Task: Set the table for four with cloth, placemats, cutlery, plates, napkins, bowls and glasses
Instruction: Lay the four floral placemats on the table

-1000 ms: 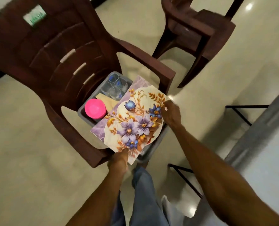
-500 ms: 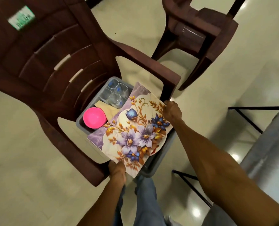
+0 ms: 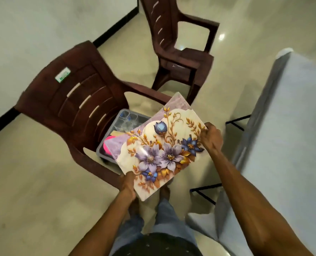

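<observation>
A stack of floral placemats (image 3: 159, 145), cream with purple and blue flowers, is held in the air above a grey bin (image 3: 105, 156). My left hand (image 3: 128, 183) grips the stack's near corner and my right hand (image 3: 211, 136) grips its right edge. The bin sits on the seat of a brown plastic chair (image 3: 70, 100). Inside it I see clear glasses (image 3: 127, 121), a pink bowl (image 3: 108, 143) partly hidden by the mats, and something tan. The table (image 3: 292, 145), covered with a pale grey cloth, is at the right.
A second brown plastic chair (image 3: 181, 52) stands further back. Black table legs (image 3: 205, 193) show under the cloth's edge. The floor is glossy beige tile, and a white wall with a black skirting runs along the upper left. My legs in jeans are below.
The placemats have been lifted up out of the bin and carried to the right, toward the table. My view has pulled back, so the clothed table now shows.
</observation>
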